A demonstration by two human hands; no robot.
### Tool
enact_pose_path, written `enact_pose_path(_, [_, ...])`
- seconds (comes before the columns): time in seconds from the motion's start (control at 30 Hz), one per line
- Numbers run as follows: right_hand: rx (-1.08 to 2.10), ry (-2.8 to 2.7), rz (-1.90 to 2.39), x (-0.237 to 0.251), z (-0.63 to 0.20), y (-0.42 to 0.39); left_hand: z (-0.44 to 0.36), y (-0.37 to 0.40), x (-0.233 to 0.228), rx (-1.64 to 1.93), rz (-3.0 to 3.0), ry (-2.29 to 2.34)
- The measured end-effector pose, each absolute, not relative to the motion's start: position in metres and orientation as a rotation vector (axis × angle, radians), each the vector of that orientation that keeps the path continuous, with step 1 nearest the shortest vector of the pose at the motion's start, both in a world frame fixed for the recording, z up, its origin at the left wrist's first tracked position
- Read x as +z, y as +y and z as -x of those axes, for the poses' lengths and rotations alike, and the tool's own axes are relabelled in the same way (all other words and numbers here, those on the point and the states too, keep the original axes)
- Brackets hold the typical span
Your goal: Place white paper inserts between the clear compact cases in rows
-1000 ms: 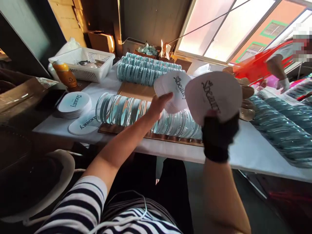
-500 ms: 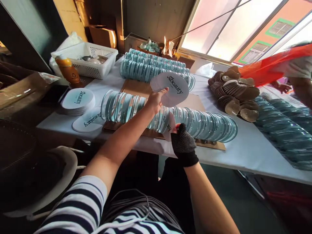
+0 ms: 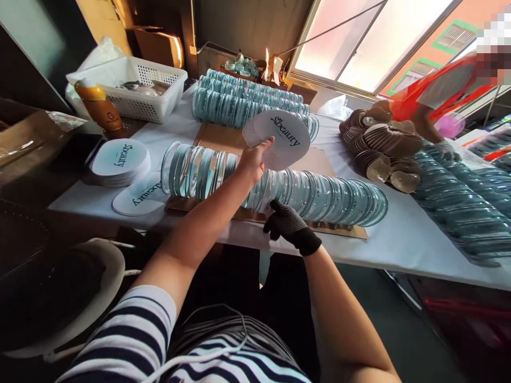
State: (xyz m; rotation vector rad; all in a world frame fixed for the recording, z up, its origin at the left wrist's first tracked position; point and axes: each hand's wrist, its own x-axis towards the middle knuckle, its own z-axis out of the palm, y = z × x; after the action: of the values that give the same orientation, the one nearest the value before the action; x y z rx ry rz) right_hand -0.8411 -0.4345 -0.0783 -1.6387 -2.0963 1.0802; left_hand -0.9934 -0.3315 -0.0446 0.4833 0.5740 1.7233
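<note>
My bare left hand [image 3: 252,162] holds a stack of white round cards printed "Sbeauty" [image 3: 282,139] up over the table. A long row of clear glass discs [image 3: 279,187] stands on edge on a cardboard strip [image 3: 339,231] just beneath it. My right hand [image 3: 288,225], in a black dotted glove, rests at the near side of that row with its fingers curled, holding nothing that I can see.
More white cards [image 3: 118,161] lie stacked at the left beside an orange bottle [image 3: 98,105] and a white basket [image 3: 131,90]. Further disc rows [image 3: 243,103] fill the back and right [image 3: 463,210]. Brown discs [image 3: 385,146] are piled near another person's gloved hand [image 3: 446,150].
My right hand lowered its white card into the disc row and now rests there without it. The left hand keeps its cards raised. The other person leaned in at the right.
</note>
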Motion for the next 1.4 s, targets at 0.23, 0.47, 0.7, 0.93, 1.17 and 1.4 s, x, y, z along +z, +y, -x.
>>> enact_pose_path(0.23, [0.661,-1.552,1.254,-0.027,0.807,-0.377,0.984,-0.329,-0.048,1.760,-0.568,0.628])
enact_pose_path(0.47, [-0.071,-1.847,1.107,-0.012,0.847,-0.340,0.981,-0.329,-0.053,1.807,-0.600,0.732])
enact_pose_path(0.7, [-0.154,-1.564,1.348,0.008,0.842,-0.403,1.003,-0.333,-0.034,1.788,-0.636,0.671])
enact_pose_path(0.93, [-0.404,-2.074,1.461,-0.040,0.836,-0.514,1.049,-0.315,-0.034,1.669,-0.704,0.746])
enact_pose_path(1.17, [-0.183,-2.110,1.572,-0.067,0.899,-0.452,1.051,-0.320,-0.039,1.613,-0.771,0.739])
enact_pose_path(1.4, [0.200,-2.026,1.470,-0.076,0.886,-0.445,1.051,-0.318,-0.038,1.649,-0.683,0.727])
